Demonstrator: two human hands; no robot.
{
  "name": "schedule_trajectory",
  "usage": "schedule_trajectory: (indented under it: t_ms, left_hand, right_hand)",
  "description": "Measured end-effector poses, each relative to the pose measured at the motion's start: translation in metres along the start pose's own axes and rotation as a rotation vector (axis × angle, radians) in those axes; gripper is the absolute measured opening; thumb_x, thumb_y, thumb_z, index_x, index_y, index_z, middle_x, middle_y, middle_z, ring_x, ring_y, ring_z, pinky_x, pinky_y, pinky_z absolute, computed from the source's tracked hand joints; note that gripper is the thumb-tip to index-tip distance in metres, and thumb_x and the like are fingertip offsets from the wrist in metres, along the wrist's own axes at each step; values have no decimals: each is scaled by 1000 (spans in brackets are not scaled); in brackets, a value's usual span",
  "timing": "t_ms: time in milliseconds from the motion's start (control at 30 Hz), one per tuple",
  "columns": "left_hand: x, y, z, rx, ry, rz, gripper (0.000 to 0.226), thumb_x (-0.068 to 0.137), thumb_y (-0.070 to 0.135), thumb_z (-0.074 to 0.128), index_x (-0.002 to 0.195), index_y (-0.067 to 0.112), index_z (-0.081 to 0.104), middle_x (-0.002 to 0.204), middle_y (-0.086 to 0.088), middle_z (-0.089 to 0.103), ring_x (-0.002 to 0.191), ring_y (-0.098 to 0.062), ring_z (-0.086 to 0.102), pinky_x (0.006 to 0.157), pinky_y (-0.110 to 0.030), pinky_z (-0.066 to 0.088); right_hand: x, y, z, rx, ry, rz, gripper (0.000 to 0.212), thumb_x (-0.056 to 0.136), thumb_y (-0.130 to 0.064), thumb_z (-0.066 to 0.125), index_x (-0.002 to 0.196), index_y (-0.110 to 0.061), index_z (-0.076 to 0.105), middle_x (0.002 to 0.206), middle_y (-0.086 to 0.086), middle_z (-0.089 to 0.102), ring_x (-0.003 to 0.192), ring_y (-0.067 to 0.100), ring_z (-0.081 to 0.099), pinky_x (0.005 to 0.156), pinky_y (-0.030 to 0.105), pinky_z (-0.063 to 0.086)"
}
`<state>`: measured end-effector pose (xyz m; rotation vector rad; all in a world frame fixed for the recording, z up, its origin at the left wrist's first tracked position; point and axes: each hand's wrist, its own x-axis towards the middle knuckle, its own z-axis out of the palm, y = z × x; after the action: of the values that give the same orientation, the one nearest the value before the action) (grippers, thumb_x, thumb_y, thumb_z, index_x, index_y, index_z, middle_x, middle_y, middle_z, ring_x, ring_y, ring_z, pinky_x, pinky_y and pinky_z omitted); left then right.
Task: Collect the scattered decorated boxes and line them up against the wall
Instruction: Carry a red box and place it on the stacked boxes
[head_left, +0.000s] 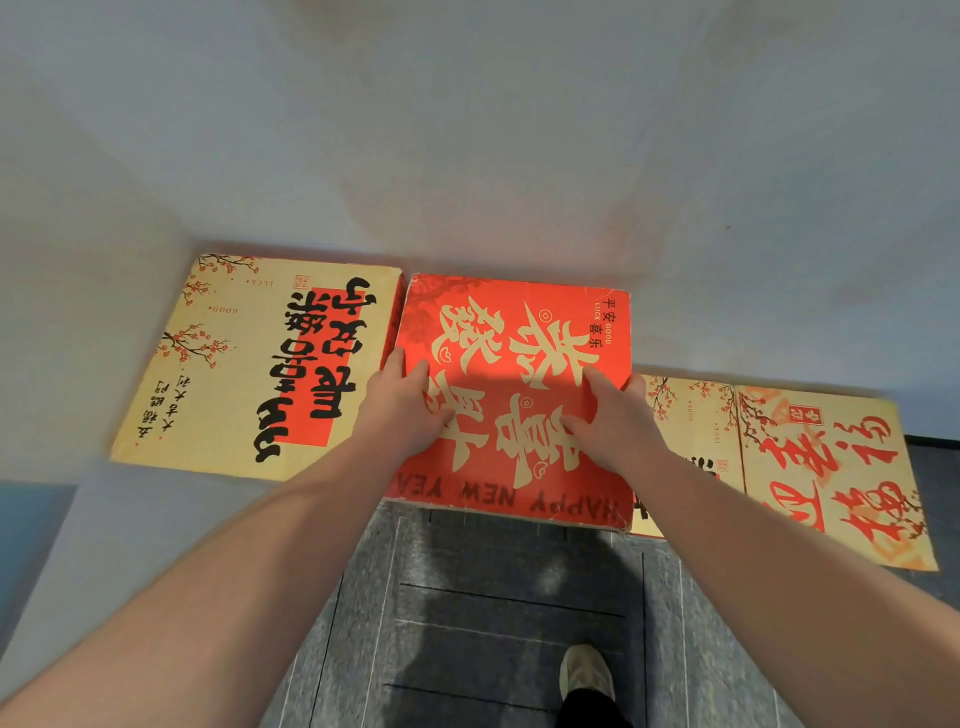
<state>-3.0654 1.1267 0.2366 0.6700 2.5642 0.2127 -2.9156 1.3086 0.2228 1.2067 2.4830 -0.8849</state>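
Head view, bottom of frame: dark carpet (498, 613), one shoe (586, 673) lower right of centre. Mid-frame: left hand (402, 410) and right hand (613, 415) lie on top of the red box (514, 332), fingers spread and flat, pressing rather than clamping. Red box sits centre, far edge at the wall (467, 130). Cream box (249, 358) just beside it, left; two more boxes, cream box with blossoms (691, 415) and red-script box (831, 467), right. Judgement: four in line, row near complete; whether others remain scattered cannot be told.
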Motion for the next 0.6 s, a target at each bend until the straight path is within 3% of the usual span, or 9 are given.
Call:
schedule_trajectory:
  t_ms: [167,367,600]
  left_hand:
    - [-2,-3,0,47,29,25,70,87,46,60,145,18,32,157,-9,14,140,-29,21,108,-44,34]
    - [-4,-11,-3,158,17,22,77,85,59,54,148,26,24,159,-5,11,142,-29,16,109,-45,34]
    - [-10,-18,-6,138,-44,-28,76,88,61,48,150,28,19,160,-4,7,144,-28,10,115,-45,22]
  right_hand:
    - [0,-7,5,-11,2,-21,56,92,-40,58,142,-30,34,139,13,32,119,33,49,95,44,48]
    - [3,-7,12,-46,13,-26,55,92,-41,57,141,-30,34,138,13,32,119,33,48,94,43,48]
    - [6,-6,14,-119,-16,-3,60,93,-42,55,145,-31,26,147,17,21,123,35,45,95,44,48]
